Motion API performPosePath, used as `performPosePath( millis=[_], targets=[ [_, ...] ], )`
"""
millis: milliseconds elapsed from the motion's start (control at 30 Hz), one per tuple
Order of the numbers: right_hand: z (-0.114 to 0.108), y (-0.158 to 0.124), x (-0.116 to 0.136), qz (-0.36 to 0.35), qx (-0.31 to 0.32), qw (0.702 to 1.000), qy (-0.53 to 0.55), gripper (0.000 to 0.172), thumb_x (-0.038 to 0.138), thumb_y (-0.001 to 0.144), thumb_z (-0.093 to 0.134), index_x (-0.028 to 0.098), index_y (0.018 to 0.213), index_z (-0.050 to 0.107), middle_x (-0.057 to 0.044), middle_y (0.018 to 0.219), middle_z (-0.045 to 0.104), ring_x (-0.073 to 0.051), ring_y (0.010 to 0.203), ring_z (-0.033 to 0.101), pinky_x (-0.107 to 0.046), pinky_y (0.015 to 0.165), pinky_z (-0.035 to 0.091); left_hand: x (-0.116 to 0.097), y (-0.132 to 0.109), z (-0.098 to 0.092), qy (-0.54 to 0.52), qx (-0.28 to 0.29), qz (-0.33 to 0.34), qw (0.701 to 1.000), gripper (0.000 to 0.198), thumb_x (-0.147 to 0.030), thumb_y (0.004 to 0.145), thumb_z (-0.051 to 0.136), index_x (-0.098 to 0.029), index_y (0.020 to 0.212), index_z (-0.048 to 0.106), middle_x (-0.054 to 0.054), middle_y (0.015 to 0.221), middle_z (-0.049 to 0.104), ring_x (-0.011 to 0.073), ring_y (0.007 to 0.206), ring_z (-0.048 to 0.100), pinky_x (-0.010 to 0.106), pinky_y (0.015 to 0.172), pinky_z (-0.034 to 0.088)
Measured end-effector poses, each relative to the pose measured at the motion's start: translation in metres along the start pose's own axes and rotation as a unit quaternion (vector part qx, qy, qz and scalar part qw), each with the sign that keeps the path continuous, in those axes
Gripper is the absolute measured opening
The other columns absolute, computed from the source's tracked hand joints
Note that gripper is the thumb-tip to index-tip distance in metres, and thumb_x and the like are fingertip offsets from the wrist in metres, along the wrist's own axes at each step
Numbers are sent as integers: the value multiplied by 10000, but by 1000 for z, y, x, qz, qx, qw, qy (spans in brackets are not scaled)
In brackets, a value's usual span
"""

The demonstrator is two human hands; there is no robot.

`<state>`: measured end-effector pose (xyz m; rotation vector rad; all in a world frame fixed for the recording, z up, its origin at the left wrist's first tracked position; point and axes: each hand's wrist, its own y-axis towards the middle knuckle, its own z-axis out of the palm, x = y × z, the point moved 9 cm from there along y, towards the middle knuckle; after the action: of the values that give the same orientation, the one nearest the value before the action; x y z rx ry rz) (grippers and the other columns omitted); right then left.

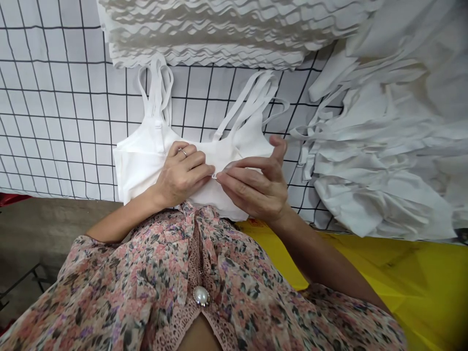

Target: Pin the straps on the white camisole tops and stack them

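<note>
A white bra (137,163) lies on the table right in front of me, its straps pointing away toward the back. My left hand (185,170), with a ring on one finger, is closed at the middle of the bra. Thumb and index finger pinch a small white piece there, perhaps a hook or clasp. Opposite it, my right hand (258,187) pinches the same spot from the right side, its little finger raised. The fingertips of both hands nearly meet. Much of the bra's lower middle is hidden behind my hands.
A tall stack of folded white garments with wavy edges (208,34) stands at the back. To the right lies a loose heap of white bras (380,161). A white cloth with black grid lines (54,112) covers the table. Yellow material (420,282) shows below the front edge.
</note>
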<state>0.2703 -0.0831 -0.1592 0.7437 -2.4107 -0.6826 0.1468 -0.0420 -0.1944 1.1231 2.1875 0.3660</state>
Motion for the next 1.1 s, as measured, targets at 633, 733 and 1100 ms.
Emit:
performPosePath(
  millis=[633, 733, 1100],
  targets=[
    [4, -9, -11, 44, 20, 999, 22, 182, 199, 963, 733, 375, 1006, 726, 77, 860, 756, -166, 871, 700, -514, 1244, 433, 4, -3, 5, -13, 12, -21, 1000, 193, -167, 1042, 596, -264, 923, 713, -18, 705, 556, 164, 806, 540, 377, 842, 441],
    [4, -8, -10, 40, 25, 999, 26, 204, 177, 960, 729, 375, 1003, 713, 84, 864, 758, -166, 857, 711, -517, 1240, 438, 1, 0, 0, 3, -9, -4, 1000, 213, -171, 1052, 590, -249, 887, 699, -17, 712, 564, 157, 792, 530, 364, 829, 441],
    [-2, -2, -5, 16, 14, 1000, 16, 209, 136, 962, 730, 332, 1026, 698, 81, 849, 770, -152, 861, 725, -533, 1224, 480, 4, -2, 4, -7, 22, -14, 1000, 216, -182, 1054, 575, -266, 918, 720, -12, 710, 564, 165, 792, 535, 375, 830, 442]
  ],
)
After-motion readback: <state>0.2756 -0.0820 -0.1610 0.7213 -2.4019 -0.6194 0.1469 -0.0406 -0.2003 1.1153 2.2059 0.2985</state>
